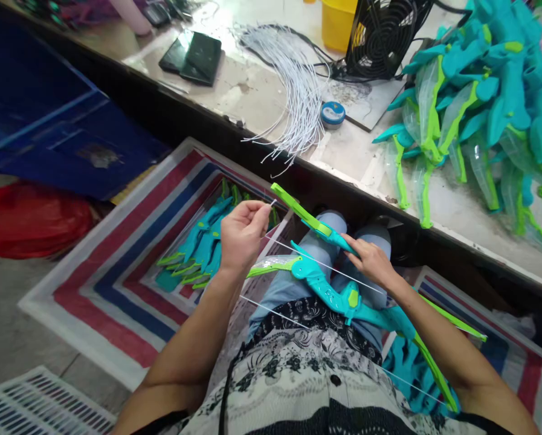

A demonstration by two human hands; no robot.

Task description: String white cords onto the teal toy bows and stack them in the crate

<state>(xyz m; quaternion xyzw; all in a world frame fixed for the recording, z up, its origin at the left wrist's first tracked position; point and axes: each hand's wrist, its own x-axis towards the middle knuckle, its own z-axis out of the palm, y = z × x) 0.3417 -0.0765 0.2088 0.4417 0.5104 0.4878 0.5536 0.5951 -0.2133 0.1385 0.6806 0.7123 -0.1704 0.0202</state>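
Note:
My left hand point(246, 232) is closed in a pinch, with the short end of a white string point(274, 203) poking out at the fingertips. Just right of it is the lime-green tip of a teal and green toy bow point(313, 225). My right hand point(368, 257) is wrapped round the teal middle of this bow, over my knees. A taut white string runs below the bow toward my right forearm, which hides part of it. Across my lap lies a second toy bow point(327, 293), with a clear piece on its left limb and its own string nearer my waist.
On the bench point(234, 90) lie a bundle of white strings point(293, 78), a blue round tin point(333, 113), a black fan point(383, 39) and heaped bow parts point(501, 90). Striped-lined crates hold toy bows point(202, 235) at left and teal parts point(416, 374) at right.

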